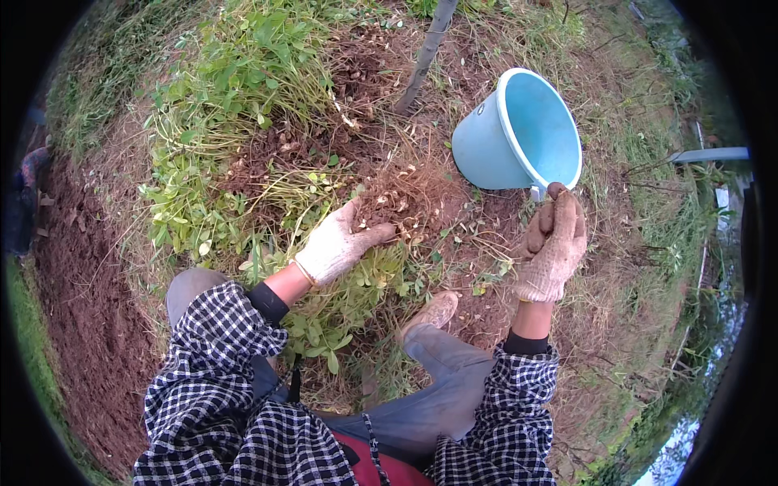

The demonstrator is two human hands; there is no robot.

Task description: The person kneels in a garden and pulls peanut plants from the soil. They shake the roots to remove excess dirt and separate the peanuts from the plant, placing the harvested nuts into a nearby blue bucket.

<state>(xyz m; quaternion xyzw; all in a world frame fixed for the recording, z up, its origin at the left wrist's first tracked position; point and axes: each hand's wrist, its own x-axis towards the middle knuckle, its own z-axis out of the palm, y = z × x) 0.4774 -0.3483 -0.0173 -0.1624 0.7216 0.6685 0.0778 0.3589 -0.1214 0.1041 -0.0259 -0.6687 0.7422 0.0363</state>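
My left hand [331,246], in a soiled white knit glove, is shut on a pulled peanut plant. Fine roots with pods [407,206] spread past its thumb, and the leafy stems [371,273] hang below the wrist. My right hand [552,246], gloved the same way, is raised just in front of the rim of a light blue plastic bucket [489,143]. Its fingers are curled and the thumb and fingertips come together; whether something small is between them is hidden. The inner wall seen through the bucket's mouth is bare.
More uprooted peanut plants [243,79] lie heaped at upper left, with pods among the roots. A thin tree trunk [425,58] rises behind the bucket. My shoe [434,310] rests on littered soil. Tilled earth [91,316] runs along the left, where part of another person [27,194] shows.
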